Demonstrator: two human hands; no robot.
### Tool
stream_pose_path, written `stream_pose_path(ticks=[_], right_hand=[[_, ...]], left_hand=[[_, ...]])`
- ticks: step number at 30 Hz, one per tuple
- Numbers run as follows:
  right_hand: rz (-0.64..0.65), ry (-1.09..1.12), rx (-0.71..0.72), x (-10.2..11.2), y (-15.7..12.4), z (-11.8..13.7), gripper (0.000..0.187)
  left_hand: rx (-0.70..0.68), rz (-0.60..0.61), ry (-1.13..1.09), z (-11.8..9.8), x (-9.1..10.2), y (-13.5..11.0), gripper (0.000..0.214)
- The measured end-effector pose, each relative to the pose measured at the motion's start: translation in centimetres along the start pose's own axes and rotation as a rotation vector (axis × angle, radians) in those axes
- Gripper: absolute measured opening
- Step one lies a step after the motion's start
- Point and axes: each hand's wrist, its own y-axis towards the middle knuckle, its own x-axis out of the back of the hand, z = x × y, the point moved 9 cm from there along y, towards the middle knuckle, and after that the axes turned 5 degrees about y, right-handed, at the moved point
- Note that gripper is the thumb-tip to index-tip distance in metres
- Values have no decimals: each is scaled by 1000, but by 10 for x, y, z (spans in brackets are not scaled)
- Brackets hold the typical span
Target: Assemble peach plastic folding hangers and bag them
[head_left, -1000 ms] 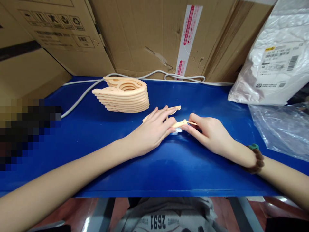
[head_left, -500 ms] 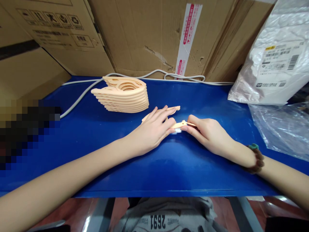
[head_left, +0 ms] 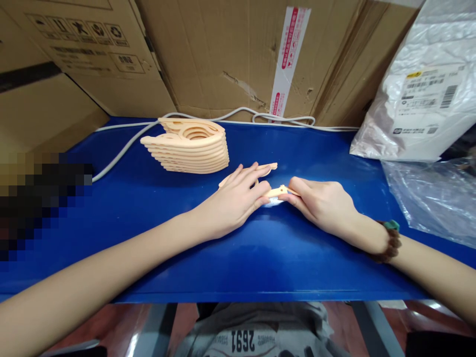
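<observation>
A peach plastic folding hanger (head_left: pixel 275 192) lies on the blue table (head_left: pixel 282 258), partly hidden under my left hand (head_left: pixel 236 201). That hand is spread over it, with the thumb and a fingertip gripping the near arm. My right hand (head_left: pixel 323 206) pinches a thin peach strip at the arm's right end between thumb and forefinger. Most of the strip is covered by those fingers. A small hole shows near the end of the arm. Behind and left of my left hand stands a stack of similar folded hangers (head_left: pixel 193 156).
Cardboard boxes (head_left: pixel 223 54) wall off the back and left. A white cable (head_left: pixel 122 153) runs along the back edge. At right lie a white plastic mailer (head_left: pixel 420 109) with a label and a clear plastic bag (head_left: pixel 435 198). A blurred dark patch (head_left: pixel 40 203) covers the left.
My right hand and wrist have turned and shifted slightly left, and less of the thin strip shows. My left hand and the stack have stayed in place.
</observation>
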Motion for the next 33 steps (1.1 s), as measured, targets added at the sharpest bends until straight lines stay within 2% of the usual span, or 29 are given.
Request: stream_pose_path(ticks=[8,24,33], right_hand=[[0,-59,22,0,1,1,58],[-68,-306,202,13,3,19,49],[1,-272,164,13,5,17,51]], left_hand=[[-12,9,-18,-1,1,1,39],[-8,14,-26,-3,2,1,37],[-19,20,-25,-4,3,1,36]])
